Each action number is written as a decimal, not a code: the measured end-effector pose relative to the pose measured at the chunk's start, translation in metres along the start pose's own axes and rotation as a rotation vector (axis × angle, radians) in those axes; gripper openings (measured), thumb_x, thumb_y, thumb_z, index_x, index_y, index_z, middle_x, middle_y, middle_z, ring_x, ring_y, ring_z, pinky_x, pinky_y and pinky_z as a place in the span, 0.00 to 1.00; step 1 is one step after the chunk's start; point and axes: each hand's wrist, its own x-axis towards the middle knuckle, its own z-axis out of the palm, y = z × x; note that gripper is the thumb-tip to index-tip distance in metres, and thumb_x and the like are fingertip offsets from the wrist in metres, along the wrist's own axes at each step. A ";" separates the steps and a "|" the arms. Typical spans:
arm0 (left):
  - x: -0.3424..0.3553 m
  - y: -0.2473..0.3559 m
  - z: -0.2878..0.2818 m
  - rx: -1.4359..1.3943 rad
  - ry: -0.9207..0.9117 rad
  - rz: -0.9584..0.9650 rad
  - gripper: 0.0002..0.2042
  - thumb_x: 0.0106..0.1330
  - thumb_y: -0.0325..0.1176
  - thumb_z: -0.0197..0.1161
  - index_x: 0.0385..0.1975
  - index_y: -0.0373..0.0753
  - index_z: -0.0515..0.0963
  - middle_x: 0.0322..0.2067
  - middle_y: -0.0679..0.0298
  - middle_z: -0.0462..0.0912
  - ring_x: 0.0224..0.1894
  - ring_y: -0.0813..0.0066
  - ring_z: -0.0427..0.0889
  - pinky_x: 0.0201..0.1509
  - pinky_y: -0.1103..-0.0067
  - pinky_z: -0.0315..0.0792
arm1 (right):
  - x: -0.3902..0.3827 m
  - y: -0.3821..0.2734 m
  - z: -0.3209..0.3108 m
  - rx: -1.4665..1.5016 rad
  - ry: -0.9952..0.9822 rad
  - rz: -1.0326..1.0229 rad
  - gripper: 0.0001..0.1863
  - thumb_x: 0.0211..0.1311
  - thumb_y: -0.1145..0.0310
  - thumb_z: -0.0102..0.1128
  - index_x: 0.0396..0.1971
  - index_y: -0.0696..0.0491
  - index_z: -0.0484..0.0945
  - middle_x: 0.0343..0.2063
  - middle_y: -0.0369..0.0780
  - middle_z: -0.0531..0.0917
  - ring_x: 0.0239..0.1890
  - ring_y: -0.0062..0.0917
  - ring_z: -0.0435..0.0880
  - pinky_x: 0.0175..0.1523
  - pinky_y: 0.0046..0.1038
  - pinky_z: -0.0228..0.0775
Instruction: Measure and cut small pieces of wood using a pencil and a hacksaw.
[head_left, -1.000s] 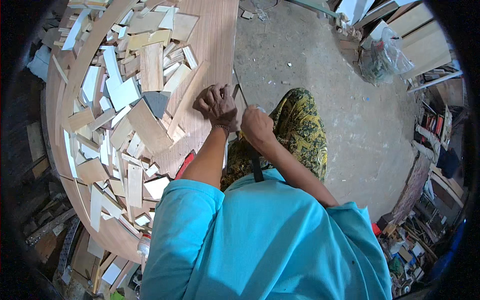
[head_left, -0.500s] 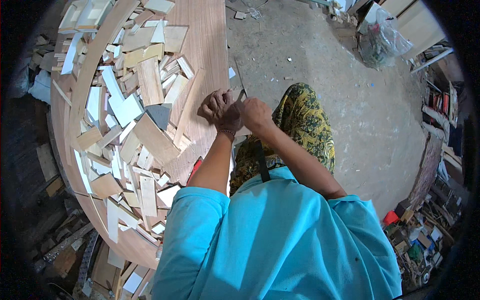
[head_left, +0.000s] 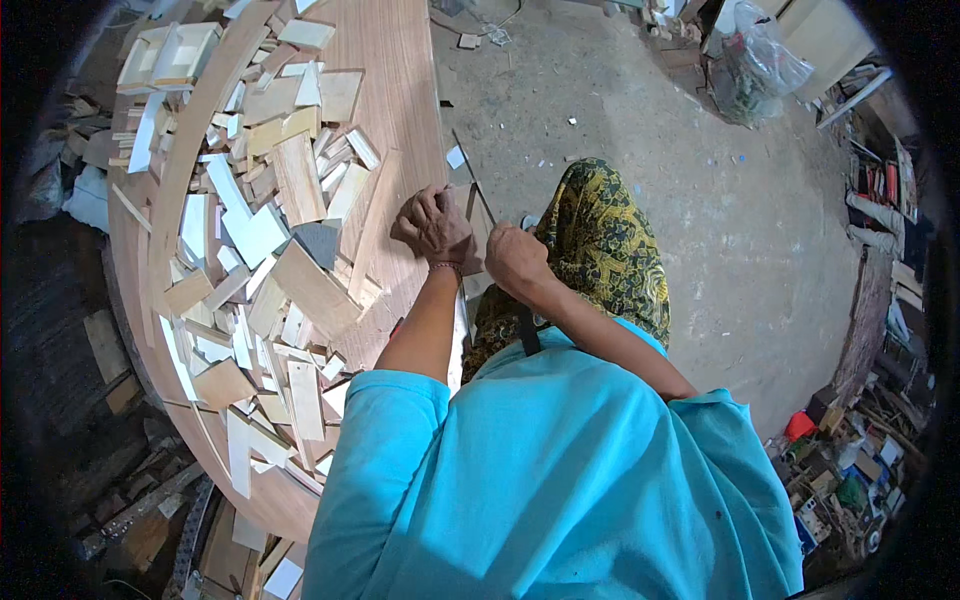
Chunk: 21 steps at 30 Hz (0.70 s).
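Observation:
At the table's right edge my left hand (head_left: 437,228) bears down with curled fingers. What lies under its palm is mostly hidden. My right hand (head_left: 517,258) is a closed fist just to the right, in front of my knee. From it a long, thin, dark saw blade (head_left: 474,176) runs away from me along the table edge; its handle is covered by the fist. Between the two hands a flat brownish surface (head_left: 480,215) shows, and I cannot tell whether it is wood or the blade's side.
Many wood offcuts (head_left: 300,180) cover the left of the curved wooden table (head_left: 395,80), with a long strip (head_left: 190,150) among them. A clear plastic bag (head_left: 755,70) stands on the concrete floor (head_left: 740,250). Piled scraps (head_left: 850,480) lie along the right wall.
My right fist has moved slightly toward me and to the right, drawing the blade back. My left hand stays at the table edge. The whole view has shifted a little.

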 end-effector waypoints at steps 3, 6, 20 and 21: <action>0.000 -0.002 0.001 0.011 0.005 -0.023 0.13 0.52 0.34 0.51 0.38 0.42 0.67 0.43 0.63 0.64 0.49 0.63 0.60 0.50 0.63 0.50 | -0.001 0.000 0.000 -0.001 0.059 -0.147 0.11 0.48 0.70 0.46 0.25 0.64 0.70 0.21 0.52 0.77 0.26 0.41 0.79 0.28 0.37 0.71; 0.000 -0.002 0.001 -0.009 0.021 -0.087 0.19 0.53 0.35 0.50 0.46 0.42 0.64 0.47 0.59 0.62 0.52 0.60 0.58 0.52 0.63 0.50 | 0.000 0.007 0.003 0.059 0.115 -0.091 0.12 0.48 0.69 0.45 0.25 0.64 0.70 0.21 0.53 0.76 0.26 0.43 0.78 0.29 0.39 0.71; 0.009 -0.027 -0.001 -0.873 0.018 -0.482 0.19 0.51 0.29 0.57 0.43 0.31 0.64 0.34 0.52 0.72 0.36 0.61 0.72 0.39 0.70 0.66 | 0.001 0.031 0.020 0.193 0.152 -0.144 0.13 0.53 0.66 0.40 0.26 0.61 0.70 0.20 0.53 0.75 0.26 0.48 0.75 0.31 0.42 0.67; 0.013 -0.023 -0.009 -1.015 -0.116 -0.502 0.16 0.52 0.28 0.57 0.40 0.31 0.66 0.29 0.56 0.75 0.31 0.66 0.74 0.36 0.73 0.68 | 0.001 0.036 0.020 0.194 0.164 -0.159 0.10 0.51 0.69 0.42 0.25 0.60 0.69 0.19 0.51 0.75 0.24 0.46 0.76 0.27 0.42 0.67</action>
